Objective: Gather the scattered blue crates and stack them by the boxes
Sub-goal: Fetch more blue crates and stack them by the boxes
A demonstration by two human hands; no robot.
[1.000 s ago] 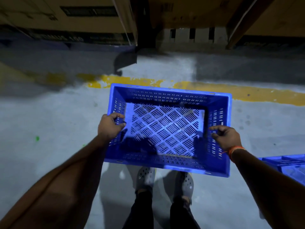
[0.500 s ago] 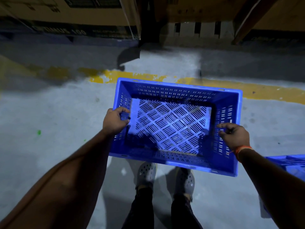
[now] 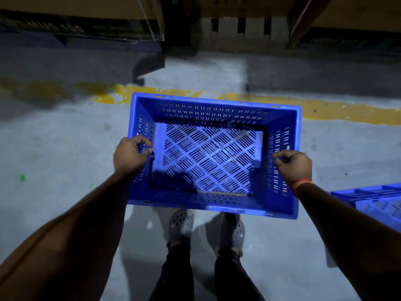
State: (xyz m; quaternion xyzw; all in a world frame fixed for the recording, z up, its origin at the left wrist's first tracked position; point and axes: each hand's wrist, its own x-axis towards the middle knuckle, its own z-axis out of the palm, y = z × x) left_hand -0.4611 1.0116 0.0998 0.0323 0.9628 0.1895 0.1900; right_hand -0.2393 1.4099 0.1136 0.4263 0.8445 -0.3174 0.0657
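Observation:
An empty blue slotted crate [image 3: 213, 115] hangs level in front of me above the grey floor, its open top facing up. My left hand [image 3: 129, 156] is closed over the rim of its left short wall. Gripping the right short wall is my right hand [image 3: 294, 167], with an orange band at the wrist. A second blue crate [image 3: 373, 202] lies on the floor at the right edge, partly behind my right forearm. Large cardboard boxes [image 3: 76, 7] stand along the far side, past the yellow line.
A worn yellow floor line [image 3: 325, 108] runs across just beyond the held crate. A wooden pallet [image 3: 240, 29] sits between the boxes at the top centre. My two feet in grey clogs [image 3: 180, 224] stand under the crate's near edge.
The boxes and yellow line have drawn closer and slid down the view as I step forward. The crate stays in both hands, carried along toward them.

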